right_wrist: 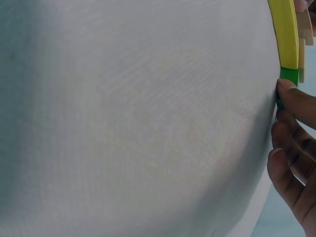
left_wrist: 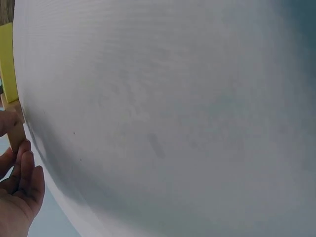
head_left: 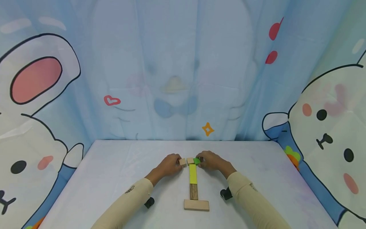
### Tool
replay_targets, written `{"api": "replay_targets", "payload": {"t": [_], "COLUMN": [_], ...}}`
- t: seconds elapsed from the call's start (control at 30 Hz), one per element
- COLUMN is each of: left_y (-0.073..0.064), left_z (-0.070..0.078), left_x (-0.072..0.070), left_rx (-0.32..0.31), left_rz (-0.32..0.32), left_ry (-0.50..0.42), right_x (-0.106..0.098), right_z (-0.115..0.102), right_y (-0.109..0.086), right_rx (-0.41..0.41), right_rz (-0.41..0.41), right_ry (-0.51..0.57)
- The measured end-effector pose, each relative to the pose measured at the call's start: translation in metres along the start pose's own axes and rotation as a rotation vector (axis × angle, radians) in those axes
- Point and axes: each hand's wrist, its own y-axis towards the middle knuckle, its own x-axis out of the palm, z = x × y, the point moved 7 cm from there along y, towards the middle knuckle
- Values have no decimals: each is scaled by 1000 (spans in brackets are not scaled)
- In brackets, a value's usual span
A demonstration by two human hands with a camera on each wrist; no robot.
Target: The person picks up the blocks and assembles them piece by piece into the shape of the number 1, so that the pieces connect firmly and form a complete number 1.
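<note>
My left hand (head_left: 171, 164) pinches a small plain wooden block (head_left: 182, 162) between thumb and fingers; the same light block (left_wrist: 17, 137) shows at the left edge of the left wrist view. With thumb and fingertips, my right hand (head_left: 210, 160) grips a green block (head_left: 196, 161), seen also as a green piece (right_wrist: 290, 75) in the right wrist view. Between them lies another plain wooden block (head_left: 190, 161), beside the green one. A yellow block (head_left: 193, 174) runs from these toward me, followed by a dark brown block (head_left: 193, 191) and a wider light wooden block (head_left: 196, 205) set crosswise.
A white cloth covers the table (head_left: 114, 178). Behind it hangs a light blue curtain (head_left: 171, 47) with cartoon animals printed on it. Dark wrist-worn devices (head_left: 226, 193) show beneath both sleeves.
</note>
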Motion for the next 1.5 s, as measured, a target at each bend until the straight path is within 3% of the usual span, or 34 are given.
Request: {"api": "replay_targets", "payload": {"t": [0.33,1.5], "left_y": [2,6], "left_z": [6,4], "left_x": [-5,5], "left_rx": [-20,-48], "left_rz": [3,-27], "left_ry": [28,1], "right_x": [1,-2], "right_z": [0,-4], "right_y": [1,-1], "right_rx": [14,-11], "right_rz": [0,0], "right_ry": [-2,-12]}}
